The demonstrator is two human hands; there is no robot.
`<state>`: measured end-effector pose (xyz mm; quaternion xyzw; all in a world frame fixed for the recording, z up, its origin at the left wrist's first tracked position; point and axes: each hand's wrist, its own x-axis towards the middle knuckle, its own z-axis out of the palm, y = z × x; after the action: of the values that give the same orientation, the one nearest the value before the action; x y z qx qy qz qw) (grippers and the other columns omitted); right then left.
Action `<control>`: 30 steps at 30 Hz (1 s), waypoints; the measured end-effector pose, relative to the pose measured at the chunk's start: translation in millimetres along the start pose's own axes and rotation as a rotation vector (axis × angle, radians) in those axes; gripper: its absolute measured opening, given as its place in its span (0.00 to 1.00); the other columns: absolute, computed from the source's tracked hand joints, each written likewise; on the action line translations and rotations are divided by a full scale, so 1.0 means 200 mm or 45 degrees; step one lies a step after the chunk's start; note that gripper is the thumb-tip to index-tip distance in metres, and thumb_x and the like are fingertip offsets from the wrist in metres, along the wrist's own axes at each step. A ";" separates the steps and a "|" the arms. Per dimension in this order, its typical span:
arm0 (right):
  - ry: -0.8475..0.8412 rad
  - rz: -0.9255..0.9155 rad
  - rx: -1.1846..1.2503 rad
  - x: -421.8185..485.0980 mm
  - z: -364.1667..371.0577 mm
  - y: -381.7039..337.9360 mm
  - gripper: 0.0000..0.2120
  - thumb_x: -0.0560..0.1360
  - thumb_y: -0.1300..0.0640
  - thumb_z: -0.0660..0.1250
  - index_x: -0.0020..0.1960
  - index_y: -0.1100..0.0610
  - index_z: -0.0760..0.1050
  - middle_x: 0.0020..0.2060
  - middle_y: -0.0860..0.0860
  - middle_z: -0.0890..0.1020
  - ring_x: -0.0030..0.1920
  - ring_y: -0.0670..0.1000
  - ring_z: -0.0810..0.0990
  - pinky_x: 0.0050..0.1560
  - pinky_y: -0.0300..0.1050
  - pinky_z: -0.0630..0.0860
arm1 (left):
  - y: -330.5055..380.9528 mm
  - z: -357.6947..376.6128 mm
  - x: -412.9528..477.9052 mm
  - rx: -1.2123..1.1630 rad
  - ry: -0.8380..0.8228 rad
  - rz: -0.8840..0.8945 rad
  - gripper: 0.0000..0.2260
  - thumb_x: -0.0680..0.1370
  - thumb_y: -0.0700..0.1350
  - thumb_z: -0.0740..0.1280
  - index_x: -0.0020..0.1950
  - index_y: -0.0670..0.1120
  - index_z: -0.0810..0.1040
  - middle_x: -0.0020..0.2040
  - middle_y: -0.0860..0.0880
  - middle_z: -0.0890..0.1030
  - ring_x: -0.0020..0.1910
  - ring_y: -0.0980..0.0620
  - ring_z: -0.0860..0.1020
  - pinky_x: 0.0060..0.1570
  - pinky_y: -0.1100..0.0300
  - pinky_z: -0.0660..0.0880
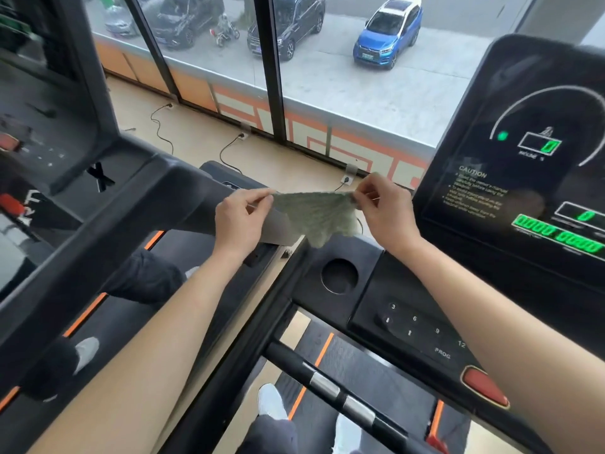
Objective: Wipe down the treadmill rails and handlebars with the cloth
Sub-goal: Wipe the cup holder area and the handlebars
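Green cloth stretched between left hand and right hand.

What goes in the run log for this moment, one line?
left hand: pinching cloth corner | right hand: pinching opposite corner | cloth: stretched mid-air, touching nothing | handlebar: not being wiped
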<state>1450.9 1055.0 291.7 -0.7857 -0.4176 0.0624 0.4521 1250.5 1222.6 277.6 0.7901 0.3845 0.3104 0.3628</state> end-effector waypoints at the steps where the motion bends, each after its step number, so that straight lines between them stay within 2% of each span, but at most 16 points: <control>1: 0.013 -0.035 0.006 -0.03 0.00 -0.01 0.04 0.78 0.63 0.69 0.46 0.57 0.76 0.40 0.50 0.82 0.42 0.50 0.81 0.47 0.46 0.79 | 0.00 -0.01 -0.02 0.002 0.025 0.045 0.08 0.80 0.45 0.70 0.57 0.49 0.86 0.49 0.52 0.85 0.44 0.55 0.82 0.50 0.64 0.77; 3: -0.015 -0.079 -0.006 -0.12 0.02 0.02 0.03 0.77 0.63 0.70 0.46 0.58 0.77 0.41 0.50 0.82 0.43 0.50 0.81 0.47 0.43 0.79 | -0.01 -0.03 -0.10 0.032 0.038 0.101 0.07 0.80 0.44 0.70 0.56 0.48 0.86 0.48 0.53 0.84 0.43 0.56 0.80 0.48 0.66 0.75; 5: -0.115 -0.087 -0.048 -0.24 0.06 0.09 0.03 0.76 0.64 0.71 0.45 0.58 0.78 0.42 0.50 0.82 0.43 0.50 0.81 0.48 0.42 0.79 | -0.11 -0.01 -0.23 0.104 0.007 0.062 0.06 0.78 0.43 0.71 0.53 0.49 0.87 0.46 0.53 0.84 0.42 0.55 0.80 0.48 0.60 0.77; 9: -0.485 -0.039 -0.244 -0.49 0.16 0.30 0.05 0.75 0.61 0.71 0.43 0.55 0.77 0.41 0.47 0.78 0.43 0.50 0.77 0.45 0.44 0.74 | -0.38 0.09 -0.53 0.318 -0.242 -0.132 0.05 0.77 0.48 0.72 0.50 0.56 0.86 0.44 0.57 0.82 0.44 0.53 0.80 0.49 0.52 0.79; 12: -0.768 -0.059 -0.464 -0.63 0.23 0.39 0.05 0.75 0.56 0.72 0.41 0.53 0.78 0.41 0.47 0.77 0.46 0.52 0.73 0.48 0.49 0.75 | -0.48 0.14 -0.68 0.461 -0.404 -0.240 0.06 0.75 0.51 0.71 0.49 0.59 0.86 0.43 0.57 0.76 0.47 0.53 0.79 0.47 0.53 0.78; 14: -0.775 -0.092 -0.528 -0.66 0.26 0.38 0.06 0.74 0.51 0.72 0.41 0.52 0.80 0.42 0.46 0.77 0.47 0.50 0.71 0.48 0.47 0.75 | -0.50 0.15 -0.72 0.466 -0.333 -0.210 0.06 0.72 0.50 0.73 0.47 0.58 0.86 0.41 0.57 0.73 0.46 0.54 0.76 0.45 0.55 0.77; 16: -0.676 -0.124 -0.538 -0.64 0.28 0.34 0.07 0.75 0.50 0.72 0.43 0.53 0.80 0.43 0.47 0.77 0.48 0.50 0.72 0.48 0.46 0.75 | -0.49 0.17 -0.71 0.443 -0.220 -0.141 0.06 0.72 0.47 0.72 0.46 0.55 0.86 0.42 0.57 0.73 0.45 0.54 0.73 0.44 0.56 0.75; 18: -0.600 -0.181 -0.520 -0.59 0.33 0.30 0.06 0.76 0.53 0.71 0.49 0.55 0.80 0.49 0.49 0.79 0.53 0.52 0.75 0.53 0.49 0.77 | -0.47 0.20 -0.66 0.416 -0.141 -0.025 0.09 0.73 0.47 0.69 0.51 0.51 0.85 0.47 0.55 0.77 0.48 0.52 0.74 0.46 0.55 0.76; 19: -0.597 -0.220 -0.524 -0.57 0.36 0.28 0.09 0.77 0.54 0.70 0.54 0.56 0.80 0.55 0.51 0.80 0.58 0.55 0.76 0.58 0.52 0.76 | -0.47 0.22 -0.64 0.422 -0.148 0.040 0.12 0.74 0.47 0.68 0.56 0.49 0.85 0.52 0.53 0.80 0.52 0.50 0.76 0.50 0.52 0.77; 20: -0.627 -0.261 -0.544 -0.54 0.41 0.28 0.13 0.78 0.54 0.69 0.61 0.58 0.78 0.63 0.54 0.78 0.65 0.57 0.74 0.65 0.55 0.74 | -0.48 0.26 -0.61 0.457 -0.208 0.089 0.16 0.76 0.48 0.67 0.63 0.48 0.82 0.60 0.50 0.80 0.58 0.48 0.77 0.57 0.50 0.77; 21: -0.688 -0.292 -0.583 -0.52 0.47 0.28 0.19 0.80 0.53 0.67 0.68 0.59 0.74 0.71 0.57 0.73 0.73 0.59 0.69 0.72 0.56 0.68 | -0.49 0.30 -0.59 0.522 -0.314 0.119 0.21 0.78 0.49 0.67 0.71 0.46 0.76 0.68 0.48 0.77 0.65 0.46 0.75 0.63 0.48 0.75; 23: -0.835 -0.301 -0.705 -0.47 0.57 0.30 0.27 0.84 0.48 0.56 0.80 0.57 0.59 0.81 0.55 0.55 0.81 0.57 0.51 0.79 0.56 0.53 | -0.53 0.37 -0.56 0.666 -0.534 0.155 0.29 0.82 0.53 0.62 0.80 0.42 0.62 0.79 0.43 0.65 0.77 0.45 0.65 0.73 0.47 0.68; 24: -0.887 -0.294 -0.778 -0.45 0.61 0.32 0.29 0.84 0.45 0.51 0.82 0.55 0.51 0.81 0.52 0.48 0.81 0.56 0.44 0.80 0.56 0.48 | -0.55 0.40 -0.55 0.714 -0.601 0.163 0.31 0.82 0.56 0.57 0.81 0.41 0.57 0.81 0.42 0.60 0.79 0.45 0.62 0.75 0.47 0.65; 26: -0.913 -0.270 -0.892 -0.40 0.65 0.37 0.31 0.84 0.39 0.44 0.82 0.49 0.42 0.81 0.49 0.42 0.80 0.54 0.38 0.80 0.56 0.42 | -0.58 0.42 -0.52 0.784 -0.676 0.156 0.35 0.81 0.61 0.46 0.82 0.39 0.53 0.81 0.40 0.58 0.79 0.43 0.62 0.75 0.48 0.63; 30: -0.884 -0.254 -0.994 -0.30 0.65 0.45 0.33 0.81 0.33 0.40 0.82 0.45 0.40 0.81 0.48 0.41 0.80 0.54 0.37 0.79 0.57 0.40 | -0.58 0.47 -0.42 0.828 -0.771 0.150 0.38 0.79 0.64 0.39 0.82 0.39 0.47 0.81 0.41 0.59 0.79 0.45 0.61 0.77 0.48 0.60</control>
<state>1403.7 1076.8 130.3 -0.7849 -0.6077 0.1155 -0.0351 1235.0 1173.7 114.6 0.9388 0.2931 -0.0518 0.1735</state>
